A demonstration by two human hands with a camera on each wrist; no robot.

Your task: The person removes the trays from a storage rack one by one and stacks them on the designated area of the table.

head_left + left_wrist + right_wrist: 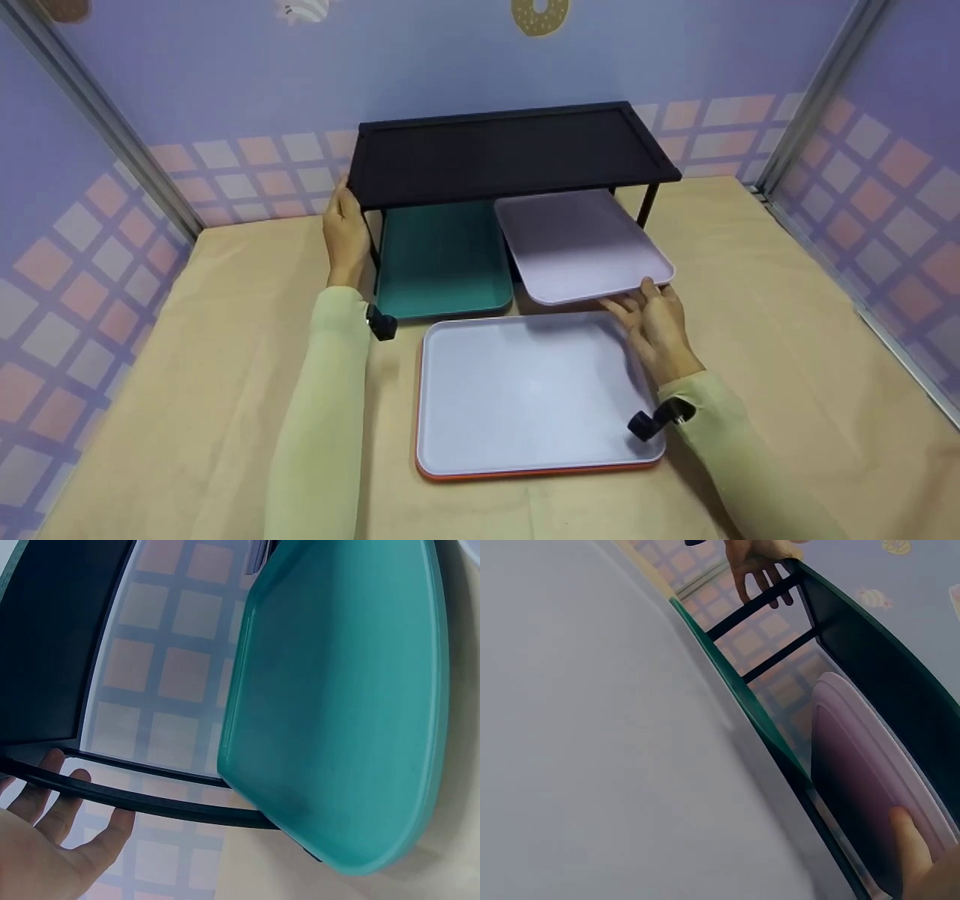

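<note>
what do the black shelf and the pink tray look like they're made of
The black shelf looks like matte painted metal: thin rod legs and a flat rimmed top. The pink tray gripped by the right hand seems to be smooth, satin plastic, with rounded moulded corners.

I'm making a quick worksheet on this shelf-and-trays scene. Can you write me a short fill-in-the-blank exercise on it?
1. The left hand rests on the black ____'s left end.
2. The right hand holds the front edge of the ____ tray, tilted partly under the rack.
3. The teal tray lies ____ the rack.
4. The grey tray nearest the person has an ____ rim.

Missing words: rack; lilac; under; orange
</note>
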